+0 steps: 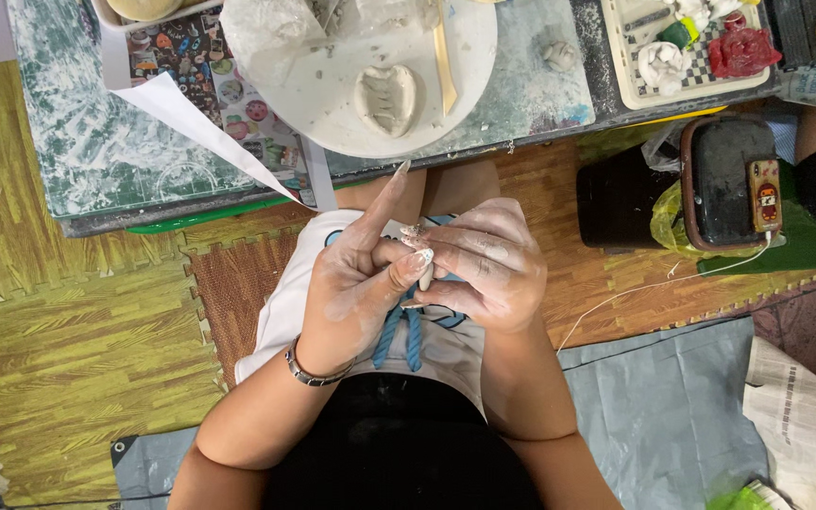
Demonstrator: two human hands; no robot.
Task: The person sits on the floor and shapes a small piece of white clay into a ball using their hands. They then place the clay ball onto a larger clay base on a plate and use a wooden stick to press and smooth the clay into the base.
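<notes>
Both my hands are dusted with pale clay and meet over my lap, below the table edge. My left hand point(356, 283) has its index finger stretched up and its thumb pressed on a small pale piece of clay point(424, 276). My right hand point(484, 264) wraps around the same small piece from the right. The piece is mostly hidden between the fingers. On the low table above, a round white board point(469, 66) carries a heart-shaped clay form point(387, 98) and a wooden stick point(444, 57).
A low table point(96, 161) with a smeared green mat spans the top. A tray point(630, 80) with paint tubes and a red clay flower point(743, 52) sits top right. A black box point(724, 179) with a phone stands right. Foam floor mats, grey sheet and newspaper lie around.
</notes>
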